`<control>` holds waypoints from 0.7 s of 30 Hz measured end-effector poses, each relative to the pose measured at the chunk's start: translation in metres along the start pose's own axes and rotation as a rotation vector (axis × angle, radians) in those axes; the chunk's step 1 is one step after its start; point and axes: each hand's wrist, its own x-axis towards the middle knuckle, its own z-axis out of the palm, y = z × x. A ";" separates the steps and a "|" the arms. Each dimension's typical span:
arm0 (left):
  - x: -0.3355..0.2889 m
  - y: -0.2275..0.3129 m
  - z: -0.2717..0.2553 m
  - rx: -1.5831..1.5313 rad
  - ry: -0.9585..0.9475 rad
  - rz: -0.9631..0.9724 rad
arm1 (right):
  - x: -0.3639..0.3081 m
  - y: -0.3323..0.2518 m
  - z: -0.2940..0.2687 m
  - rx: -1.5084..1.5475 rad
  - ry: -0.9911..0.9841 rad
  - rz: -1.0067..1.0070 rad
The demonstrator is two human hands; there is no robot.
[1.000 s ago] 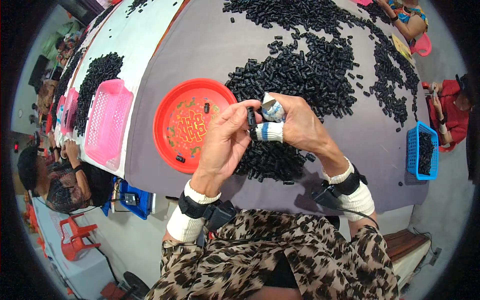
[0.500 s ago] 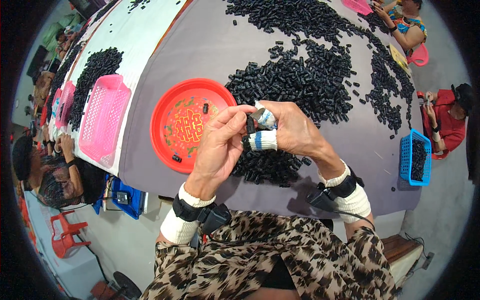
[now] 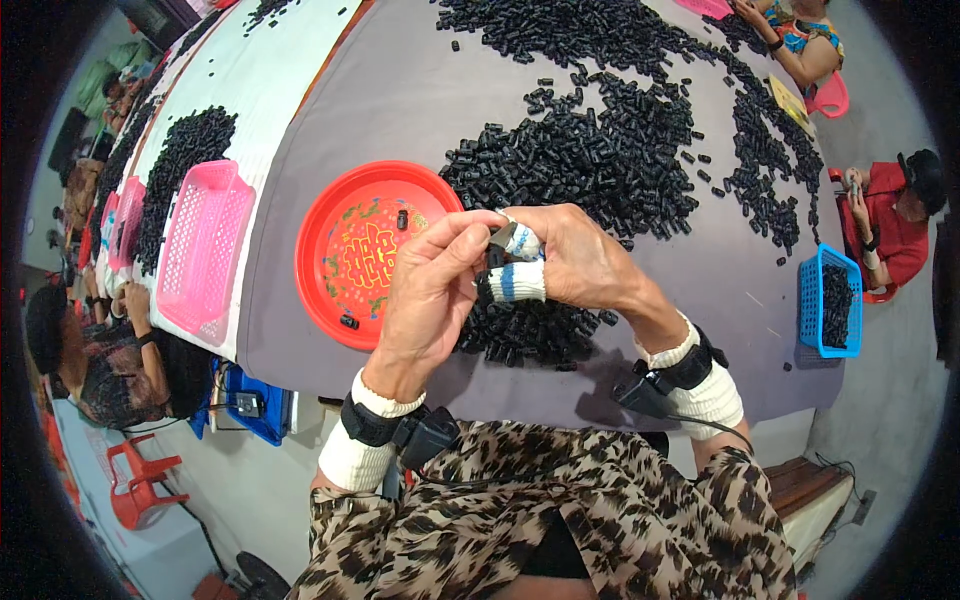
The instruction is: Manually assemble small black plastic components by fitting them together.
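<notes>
hands: our left hand (image 3: pixel 432 290) and right hand (image 3: pixel 570 262) met fingertip to fingertip, both pinching one small black part (image 3: pixel 496 250)
part: held between them above the near pile of black pieces (image 3: pixel 525 328), long axis unclear
beyond: red plate (image 3: pixel 330 205) left, grey tabletop (image 3: pixel 400 90), pink basket (image 3: pixel 205 245)

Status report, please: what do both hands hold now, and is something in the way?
Left hand and right hand together, pinching a small black part. Pile of black parts beneath. Red plate beside left hand, nothing blocking.
</notes>
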 end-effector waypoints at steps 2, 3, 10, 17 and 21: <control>0.000 0.000 -0.001 0.031 0.014 0.003 | 0.000 0.001 0.001 -0.013 0.007 -0.018; 0.000 -0.001 -0.001 0.061 0.027 0.006 | -0.001 0.001 0.001 -0.045 0.014 -0.013; 0.008 0.008 -0.023 0.232 0.106 0.098 | -0.015 0.013 -0.012 -0.076 0.038 0.030; 0.007 0.019 -0.081 0.667 0.414 0.276 | -0.035 0.026 -0.048 0.052 0.257 0.211; 0.021 -0.004 -0.051 0.897 0.213 0.086 | -0.053 0.048 -0.053 0.145 0.290 0.272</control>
